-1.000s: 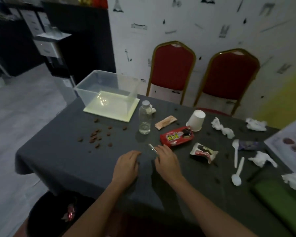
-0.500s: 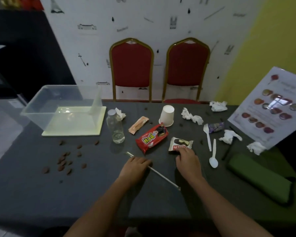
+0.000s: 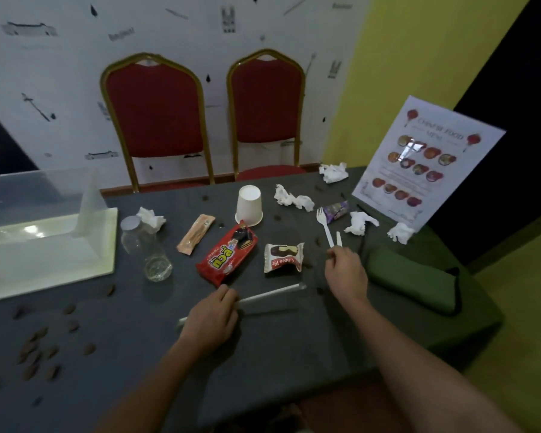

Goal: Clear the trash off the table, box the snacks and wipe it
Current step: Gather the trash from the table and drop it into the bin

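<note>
On the dark grey table [image 3: 294,339], my left hand [image 3: 210,317] grips a long white straw [image 3: 272,293] that points right. My right hand [image 3: 345,270] lies curled over a white plastic spoon [image 3: 339,239], whose handle alone shows, and its fingertips touch the handle end of a white fork [image 3: 324,221]. Between the hands lie a red snack pack [image 3: 227,254] and a white choco pie pack [image 3: 283,257]. A tan sachet [image 3: 196,234] and an upturned paper cup [image 3: 249,206] sit behind them. Crumpled tissues [image 3: 289,198] are scattered at the back right.
A clear plastic box [image 3: 85,198] stands on its lid at the left, with a near-empty bottle [image 3: 144,248] beside it. Brown nuts [image 3: 38,354] litter the near left. A green pouch [image 3: 413,279], a purple wrapper [image 3: 336,210] and a menu sign [image 3: 425,164] are at the right. Two red chairs [image 3: 156,110] stand behind.
The view swung right. My right hand moved from the choco pie pack over to the spoon and fork. My left hand kept the straw, which now points to the right.
</note>
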The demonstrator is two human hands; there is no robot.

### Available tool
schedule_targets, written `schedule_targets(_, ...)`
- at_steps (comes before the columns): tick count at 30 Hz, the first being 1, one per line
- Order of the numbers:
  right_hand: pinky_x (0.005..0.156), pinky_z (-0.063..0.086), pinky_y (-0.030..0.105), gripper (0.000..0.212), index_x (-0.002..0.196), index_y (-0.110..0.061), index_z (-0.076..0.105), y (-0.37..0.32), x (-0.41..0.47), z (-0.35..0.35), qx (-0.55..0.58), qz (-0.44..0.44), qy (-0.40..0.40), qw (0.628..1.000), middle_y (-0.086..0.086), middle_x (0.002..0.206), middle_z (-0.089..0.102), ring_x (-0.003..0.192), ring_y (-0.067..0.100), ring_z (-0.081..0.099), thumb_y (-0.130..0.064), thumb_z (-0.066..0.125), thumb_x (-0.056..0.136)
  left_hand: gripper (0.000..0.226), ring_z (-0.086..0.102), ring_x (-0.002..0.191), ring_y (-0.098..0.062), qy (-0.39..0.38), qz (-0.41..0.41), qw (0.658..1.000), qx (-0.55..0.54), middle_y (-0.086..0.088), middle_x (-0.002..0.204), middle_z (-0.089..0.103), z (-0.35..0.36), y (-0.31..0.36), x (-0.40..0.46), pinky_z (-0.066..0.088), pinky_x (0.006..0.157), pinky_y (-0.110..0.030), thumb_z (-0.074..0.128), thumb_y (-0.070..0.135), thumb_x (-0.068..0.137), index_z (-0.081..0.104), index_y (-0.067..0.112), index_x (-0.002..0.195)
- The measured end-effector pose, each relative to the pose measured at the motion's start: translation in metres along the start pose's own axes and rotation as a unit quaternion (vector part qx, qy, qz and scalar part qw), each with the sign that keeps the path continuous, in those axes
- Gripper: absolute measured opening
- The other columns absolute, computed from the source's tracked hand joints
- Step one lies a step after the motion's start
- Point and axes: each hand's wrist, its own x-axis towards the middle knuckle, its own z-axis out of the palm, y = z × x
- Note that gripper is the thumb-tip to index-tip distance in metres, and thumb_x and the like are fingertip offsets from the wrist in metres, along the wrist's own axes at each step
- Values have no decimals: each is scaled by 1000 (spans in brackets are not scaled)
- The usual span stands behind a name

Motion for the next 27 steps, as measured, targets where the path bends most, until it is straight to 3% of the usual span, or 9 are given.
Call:
schedule_targets(4,84,47,39,26,114,-8,60,24,26,-6,23,81,-33,996,13,115,59,107,30,53,-16,50,91,10,53,75,-5,21,-43,996,-74,11,97,49,-8,21,22,44,63,-16,44,26,95,46,26,105)
schedule_targets(7,86,48,39,26,110,-3,57,33,52,-3,48,94,-72,992,17,115,60,105,33,56,-21,53,92,10,55,69,-3,68,-90,986,-119,13,83,51,-7,47,43,44,59,-17,44,24,96,46,29,105)
schedule_targets(12,95,45,39,58,127,0,48,18,79,10,46,84,-121,988,19,128,51,117,33,53,-40,63,88,13,58,62,-6,87,-114,979,-144,10,79,57,-1,86,75,46,52,-19,43,27,97,46,30,110)
schedule_targets(14,94,46,39,59,130,1,44,17,86,15,19,72,-131,989,18,132,46,118,34,52,-35,65,88,12,58,63,-7,100,-132,973,-164,10,79,59,2,99,90,49,53,-22,43,27,97,45,32,108)
schedule_targets(17,91,47,41,51,129,-1,39,21,93,23,21,83,-126,988,20,132,43,114,37,54,-25,62,90,11,60,63,-10,127,-160,959,-199,7,78,62,5,116,112,55,56,-38,43,26,97,44,35,104)
schedule_targets(20,89,47,41,31,123,-4,40,25,97,28,27,74,-121,990,21,126,53,111,37,57,-13,51,95,14,61,60,-16,159,-190,945,-215,3,75,63,9,127,132,53,56,-47,41,24,97,44,33,108)
schedule_targets(22,87,48,41,24,120,-5,41,26,99,28,50,76,-134,987,20,121,58,110,36,59,-7,44,97,14,60,58,-17,180,-201,939,-214,1,73,62,9,134,145,53,54,-48,40,25,97,46,30,109)
schedule_targets(27,85,46,34,39,120,-1,46,30,101,8,148,101,-205,962,20,120,59,110,35,58,-15,63,88,13,55,61,-16,285,-214,913,-197,1,68,56,6,158,179,48,56,-36,43,31,94,53,24,98)
